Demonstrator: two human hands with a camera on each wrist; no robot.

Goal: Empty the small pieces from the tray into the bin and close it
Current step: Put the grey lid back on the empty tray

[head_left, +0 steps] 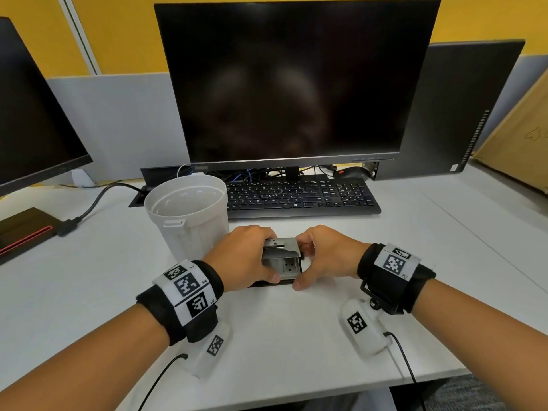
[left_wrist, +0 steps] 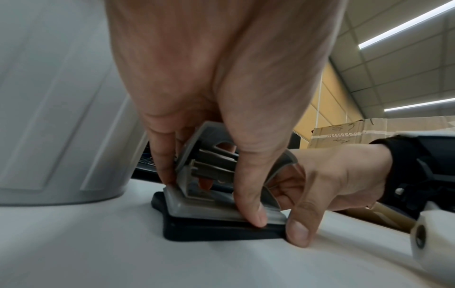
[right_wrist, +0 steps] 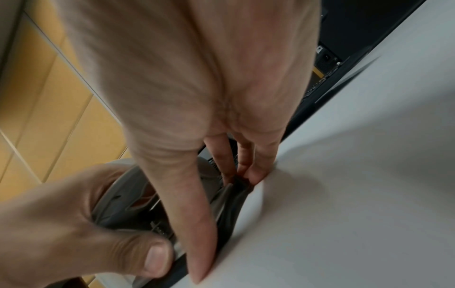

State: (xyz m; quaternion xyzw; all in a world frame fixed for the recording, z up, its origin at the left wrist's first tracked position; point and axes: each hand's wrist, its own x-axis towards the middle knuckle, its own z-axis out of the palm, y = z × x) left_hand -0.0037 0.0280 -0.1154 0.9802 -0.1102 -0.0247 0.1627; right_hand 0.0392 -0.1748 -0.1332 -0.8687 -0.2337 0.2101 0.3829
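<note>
Desk (head_left: 296, 321): wrist-only black tray (left_wrist: 221, 231)

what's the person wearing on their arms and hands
Bare forearms, no sleeves or gloves. The left hand and right hand each follow a black wrist strap bearing white plates with square black-and-white markers. Under each wrist hangs a white camera housing with a marker and a black cable.

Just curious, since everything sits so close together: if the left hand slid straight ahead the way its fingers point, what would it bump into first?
The left hand grips the grey metal hole punch, so that blocks it at once. Beyond lies the right hand; the white plastic bin stands off to its side, though depth is uncertain.
</note>
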